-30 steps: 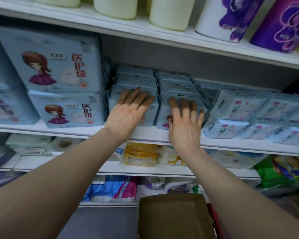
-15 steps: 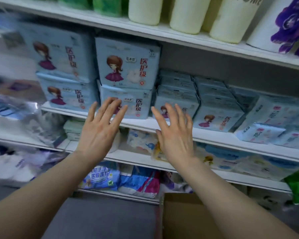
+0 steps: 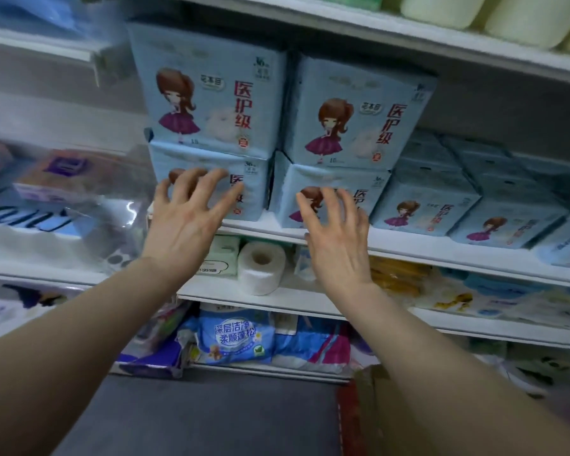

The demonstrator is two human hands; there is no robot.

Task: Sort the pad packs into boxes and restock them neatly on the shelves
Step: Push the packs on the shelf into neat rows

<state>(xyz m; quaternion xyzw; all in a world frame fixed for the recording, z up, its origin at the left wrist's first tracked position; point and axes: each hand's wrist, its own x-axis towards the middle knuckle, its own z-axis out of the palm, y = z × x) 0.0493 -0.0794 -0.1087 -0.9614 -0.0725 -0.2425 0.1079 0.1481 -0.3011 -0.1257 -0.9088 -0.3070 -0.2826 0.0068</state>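
Observation:
Large light-blue pad packs with a cartoon girl stand two high in two columns on the white shelf. My left hand spreads its fingers in front of the lower left pack, fingertips at its face. My right hand reaches with spread fingers to the lower right pack. Neither hand grips anything. Above them sit the upper left pack and the upper right pack. Smaller blue pad packs are stacked further right on the same shelf.
A cardboard box stands on the grey floor at lower right. The shelf below holds a tissue roll, a green pack and yellow packs. Pale rolls line the top shelf. Bagged goods fill the left.
My view and both hands have shifted left along the shelf, from the smaller stacked packs to the large packs. The fingers have spread and curved slightly.

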